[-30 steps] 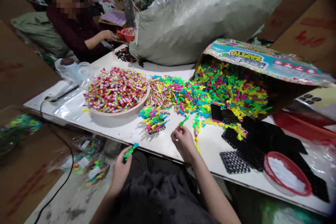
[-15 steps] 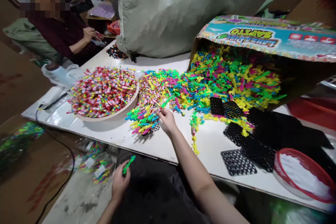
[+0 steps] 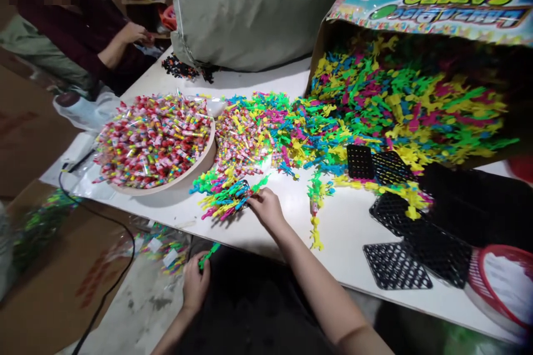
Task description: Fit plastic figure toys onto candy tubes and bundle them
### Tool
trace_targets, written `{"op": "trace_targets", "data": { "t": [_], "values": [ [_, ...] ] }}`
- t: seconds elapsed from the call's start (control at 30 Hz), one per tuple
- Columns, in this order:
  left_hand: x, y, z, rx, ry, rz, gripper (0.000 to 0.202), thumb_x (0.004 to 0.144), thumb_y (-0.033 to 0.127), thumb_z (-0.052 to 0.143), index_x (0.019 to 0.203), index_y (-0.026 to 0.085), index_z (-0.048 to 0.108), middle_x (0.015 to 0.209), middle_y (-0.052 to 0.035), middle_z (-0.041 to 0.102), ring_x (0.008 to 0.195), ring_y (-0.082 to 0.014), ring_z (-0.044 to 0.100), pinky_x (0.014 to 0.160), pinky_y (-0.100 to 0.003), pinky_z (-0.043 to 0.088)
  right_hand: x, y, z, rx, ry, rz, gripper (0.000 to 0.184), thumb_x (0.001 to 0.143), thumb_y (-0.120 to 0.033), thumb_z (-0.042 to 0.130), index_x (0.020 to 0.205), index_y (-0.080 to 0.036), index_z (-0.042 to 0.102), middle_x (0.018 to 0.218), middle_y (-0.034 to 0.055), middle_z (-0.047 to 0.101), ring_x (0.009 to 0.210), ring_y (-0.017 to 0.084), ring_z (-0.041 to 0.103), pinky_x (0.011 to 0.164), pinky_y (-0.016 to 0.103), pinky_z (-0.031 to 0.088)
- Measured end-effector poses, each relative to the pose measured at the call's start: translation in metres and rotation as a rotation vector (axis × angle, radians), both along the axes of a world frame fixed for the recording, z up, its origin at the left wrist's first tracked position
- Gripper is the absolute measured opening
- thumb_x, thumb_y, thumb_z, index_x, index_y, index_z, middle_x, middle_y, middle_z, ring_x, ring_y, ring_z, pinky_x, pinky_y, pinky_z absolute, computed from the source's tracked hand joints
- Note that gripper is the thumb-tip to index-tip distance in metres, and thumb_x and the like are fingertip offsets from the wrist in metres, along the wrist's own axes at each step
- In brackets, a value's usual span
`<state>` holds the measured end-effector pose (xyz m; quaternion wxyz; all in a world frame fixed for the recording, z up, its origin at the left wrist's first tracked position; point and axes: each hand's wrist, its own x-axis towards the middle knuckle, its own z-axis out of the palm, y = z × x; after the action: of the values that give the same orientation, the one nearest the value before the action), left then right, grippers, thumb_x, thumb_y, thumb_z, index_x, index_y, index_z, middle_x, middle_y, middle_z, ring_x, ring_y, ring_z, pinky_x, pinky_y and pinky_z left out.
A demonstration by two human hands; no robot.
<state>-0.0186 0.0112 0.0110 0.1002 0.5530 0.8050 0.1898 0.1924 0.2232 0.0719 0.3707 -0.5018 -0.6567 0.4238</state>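
Observation:
My right hand (image 3: 266, 208) reaches over the white table (image 3: 266, 227) and pinches a bright green plastic toy piece (image 3: 259, 183) at the edge of a small black grid (image 3: 244, 191) stuck full of coloured pieces. Below the table edge, over my dark lap, my left hand (image 3: 195, 283) is closed round another green plastic piece (image 3: 208, 255). A long heap of neon plastic pieces (image 3: 333, 122) spills from a tipped cardboard box (image 3: 437, 0) just beyond my right hand.
A round tray of wrapped candies (image 3: 154, 138) stands at the left. Empty black grids (image 3: 395, 266) lie at the right, next to a red basket (image 3: 499, 283). A big grey sack (image 3: 258, 5) fills the back. Another person's hand (image 3: 135, 33) works at the far left corner.
My right hand moved left from the table's front edge to the filled black grid, carrying a green piece. My left hand sank lower over my lap. The view tilted down and closer.

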Motion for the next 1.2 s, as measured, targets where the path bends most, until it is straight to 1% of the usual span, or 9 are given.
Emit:
{"op": "trace_targets", "data": {
  "t": [0.4,0.6,0.73,0.8,0.9,1.0,1.07,1.13,1.2],
  "values": [
    [0.001,0.004,0.01,-0.013,-0.014,-0.022,0.027,0.081,0.04,0.039,0.088,0.023,0.059,0.084,-0.0052,0.068,0.081,-0.0271,0.063,0.074,-0.044,0.049,-0.011,-0.013,-0.006,0.24,-0.301,-0.04,0.014,0.075,-0.022,0.057,0.061,-0.019,0.056,0.064,0.0038,0.057,0.071,0.019,0.05,0.068,0.029,0.035],
    [0.004,0.004,0.012,0.029,-0.053,-0.04,0.022,0.08,0.038,0.041,0.086,0.024,0.057,0.084,-0.006,0.067,0.081,-0.0294,0.063,0.072,-0.046,0.049,-0.012,-0.014,-0.007,0.246,-0.263,-0.052,0.01,0.076,-0.021,0.054,0.066,-0.018,0.057,0.07,0.005,0.058,0.075,0.019,0.05,0.071,0.03,0.037],
    [0.004,0.003,0.02,0.075,-0.081,-0.057,0.019,0.08,0.036,0.042,0.08,0.024,0.057,0.08,-0.0041,0.066,0.079,-0.0257,0.062,0.072,-0.042,0.049,-0.013,-0.012,-0.007,0.21,-0.258,-0.061,0.015,0.074,-0.022,0.055,0.059,-0.02,0.053,0.063,0.0029,0.054,0.07,0.018,0.049,0.066,0.028,0.037],
    [0.006,0.01,0.036,0.14,-0.05,-0.111,0.017,0.078,0.034,0.045,0.074,0.025,0.058,0.074,-0.0032,0.063,0.075,-0.023,0.06,0.069,-0.038,0.049,-0.013,-0.011,-0.007,0.197,-0.269,-0.079,0.02,0.073,-0.023,0.055,0.054,-0.02,0.049,0.059,0.0017,0.051,0.066,0.017,0.048,0.064,0.027,0.036],
    [0.02,0.037,0.085,0.354,0.102,-0.273,0.017,0.073,0.028,0.047,0.065,0.023,0.061,0.067,-0.0036,0.059,0.068,-0.0197,0.057,0.066,-0.035,0.046,-0.013,-0.01,-0.007,0.201,-0.273,-0.089,0.023,0.072,-0.024,0.056,0.052,-0.02,0.047,0.056,0.0008,0.048,0.063,0.017,0.047,0.063,0.028,0.036],
    [0.048,0.078,0.148,0.473,0.197,-0.432,0.017,0.072,0.024,0.048,0.063,0.022,0.062,0.089,-0.0069,0.063,0.087,-0.0216,0.056,0.081,-0.038,0.042,-0.014,-0.009,-0.008,0.203,-0.264,-0.089,0.021,0.072,-0.025,0.057,0.053,-0.02,0.048,0.057,0.0007,0.049,0.063,0.017,0.047,0.063,0.028,0.036],
    [0.069,0.104,0.181,0.356,0.228,-0.564,0.017,0.074,0.024,0.047,0.072,0.022,0.064,0.109,-0.0054,0.061,0.108,-0.0244,0.048,0.09,-0.04,0.036,-0.013,-0.009,-0.008,0.206,-0.246,-0.081,0.018,0.073,-0.027,0.057,0.057,-0.019,0.051,0.059,0.0011,0.05,0.064,0.017,0.048,0.062,0.027,0.036],
    [0.086,0.124,0.198,0.259,0.244,-0.621,0.018,0.077,0.024,0.046,0.079,0.023,0.063,0.121,-0.0029,0.056,0.119,-0.026,0.038,0.096,-0.043,0.029,-0.013,-0.009,-0.006,0.207,-0.218,-0.063,0.016,0.074,-0.028,0.057,0.061,-0.019,0.054,0.06,0.0014,0.052,0.063,0.016,0.048,0.061,0.027,0.036],
    [0.095,0.134,0.201,0.22,0.242,-0.621,0.016,0.078,0.023,0.046,0.081,0.023,0.062,0.124,-0.0018,0.054,0.122,-0.0268,0.034,0.097,-0.045,0.025,-0.011,-0.009,-0.003,0.202,-0.185,-0.045,0.015,0.075,-0.028,0.056,0.064,-0.018,0.056,0.061,0.0017,0.054,0.062,0.016,0.048,0.06,0.027,0.036]
  ]
}}
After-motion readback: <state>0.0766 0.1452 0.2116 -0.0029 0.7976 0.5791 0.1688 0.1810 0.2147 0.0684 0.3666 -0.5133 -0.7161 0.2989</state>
